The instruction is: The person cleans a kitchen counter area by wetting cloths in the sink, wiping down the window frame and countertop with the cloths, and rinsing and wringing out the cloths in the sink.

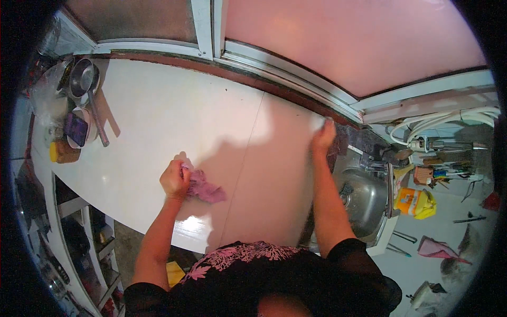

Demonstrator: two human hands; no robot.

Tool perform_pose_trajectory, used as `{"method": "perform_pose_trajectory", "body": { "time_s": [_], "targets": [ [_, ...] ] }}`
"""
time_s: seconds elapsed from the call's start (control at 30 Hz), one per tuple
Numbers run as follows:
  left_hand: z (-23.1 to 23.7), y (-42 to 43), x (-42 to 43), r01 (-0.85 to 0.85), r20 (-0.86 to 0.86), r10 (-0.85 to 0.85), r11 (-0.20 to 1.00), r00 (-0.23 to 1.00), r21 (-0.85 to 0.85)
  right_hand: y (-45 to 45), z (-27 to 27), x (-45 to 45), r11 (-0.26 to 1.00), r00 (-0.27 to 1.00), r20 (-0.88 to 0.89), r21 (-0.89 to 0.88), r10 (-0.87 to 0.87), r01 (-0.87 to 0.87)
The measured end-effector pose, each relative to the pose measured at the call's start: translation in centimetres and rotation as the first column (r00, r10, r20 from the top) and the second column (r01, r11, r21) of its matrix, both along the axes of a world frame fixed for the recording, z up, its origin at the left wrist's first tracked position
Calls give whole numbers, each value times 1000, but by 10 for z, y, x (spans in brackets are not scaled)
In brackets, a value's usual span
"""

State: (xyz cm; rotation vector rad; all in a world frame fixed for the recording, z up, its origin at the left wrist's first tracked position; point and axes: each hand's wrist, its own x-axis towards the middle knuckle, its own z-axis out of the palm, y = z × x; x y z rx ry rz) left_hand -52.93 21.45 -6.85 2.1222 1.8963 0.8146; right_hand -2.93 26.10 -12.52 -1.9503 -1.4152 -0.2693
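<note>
A crumpled pinkish-purple cloth [208, 191] hangs from the closed fingers of my left hand [173, 180], over the white countertop [158, 107]. The cloth's loose end points right, toward a thin seam in the surface. My right hand [324, 136] is at the countertop's far right edge, close to the window ledge and beyond the sink's upper left corner. Blur hides its fingers, and I cannot tell whether it holds anything.
Along the counter's left end are a frying pan [84, 79], a dark phone-like object [76, 128] and a yellow-lidded jar [65, 152]. A steel sink [366, 202] lies to the right, with a yellow packet [416, 203] past it. Sliding windows [348, 43] border the back.
</note>
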Motion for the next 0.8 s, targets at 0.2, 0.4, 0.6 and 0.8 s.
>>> {"method": "perform_pose_trajectory", "body": {
  "time_s": [0.2, 0.4, 0.6, 0.8],
  "targets": [
    [-10, -10, -29, -65, -58, 64, 998, 996, -13, 30, 22, -132, 918, 847, -384, 4, 367, -396],
    [-3, 2, -1, -19, 96, 21, 1000, 995, -24, -4, -20, -36, 948, 954, -293, 281, -65, 151],
    [5, -4, -17, -53, 75, 55, 998, 996, -31, 93, -3, -239, 972, 817, -531, 68, 225, -223],
    [-2, -4, -24, -61, 114, 57, 998, 992, 32, 151, 19, -351, 912, 899, -236, -98, 368, -399]
  ]
}}
